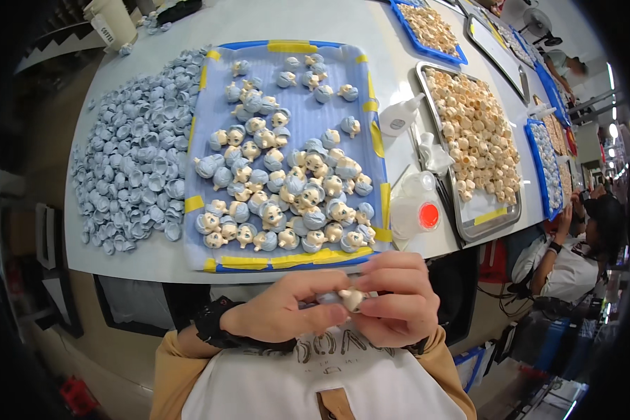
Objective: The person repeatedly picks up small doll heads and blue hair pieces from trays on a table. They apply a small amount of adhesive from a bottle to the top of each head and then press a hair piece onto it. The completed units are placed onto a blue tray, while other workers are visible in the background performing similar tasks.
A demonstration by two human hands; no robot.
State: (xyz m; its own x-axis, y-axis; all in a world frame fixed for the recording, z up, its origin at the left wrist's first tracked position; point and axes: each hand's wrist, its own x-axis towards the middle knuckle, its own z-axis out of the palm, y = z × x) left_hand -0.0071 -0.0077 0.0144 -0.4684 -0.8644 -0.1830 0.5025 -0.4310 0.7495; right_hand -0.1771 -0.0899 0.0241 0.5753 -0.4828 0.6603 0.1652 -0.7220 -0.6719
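Just past the table's near edge, my left hand (287,308) and my right hand (399,301) meet in front of my chest. Between their fingertips is a small cream doll head (353,299), pinched from both sides. A bit of light blue (329,298), seemingly a hair piece, shows by my left fingers; most of it is hidden. Beyond my hands lies a blue-lined tray (308,119) edged with yellow tape. Many doll heads (311,196) with painted eyes and blue hair rest on it, mostly toward its near half.
Left of the tray spreads a heap of blue hair shells (136,150). A metal tray (518,210) of cream head parts stands at the right. Between the trays are a white squeeze bottle (399,115) and a clear container (407,217) with a red-orange spot. Another person (574,255) sits far right.
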